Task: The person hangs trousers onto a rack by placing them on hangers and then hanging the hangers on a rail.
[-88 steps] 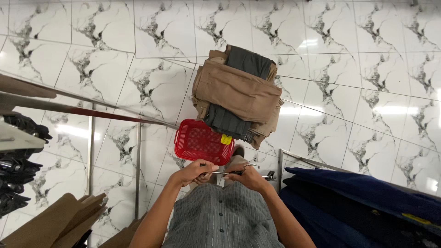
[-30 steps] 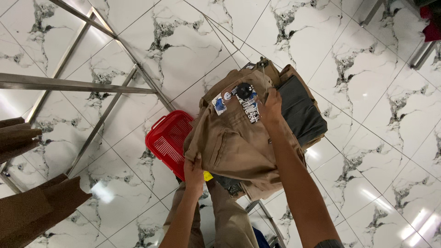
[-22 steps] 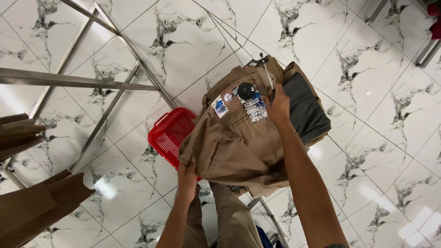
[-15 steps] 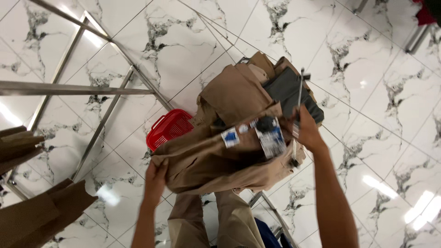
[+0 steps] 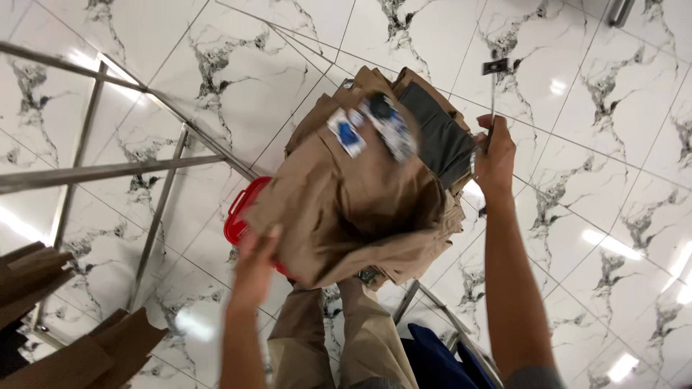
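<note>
Your left hand (image 5: pixel 254 261) pinches the lower edge of the tan trousers (image 5: pixel 353 209), held above the red basket (image 5: pixel 241 216). Your right hand (image 5: pixel 496 155) has its fingers closed around a hanger (image 5: pixel 493 94).

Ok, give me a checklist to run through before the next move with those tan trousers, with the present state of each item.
1. Left hand on the tan trousers: ok, it touches their lower edge; whether it grips cannot be told.
2. Right hand holding the metal hanger: ok, closed around its stem.
3. Trousers attached to the hanger: cannot tell, the join is hidden.
4. Paper tags readable: not ok, blurred.
5. Red basket below free of cloth: not ok, the trousers cover part of it.
6. Dark grey trousers separate from the tan pair: cannot tell, they overlap.
</note>
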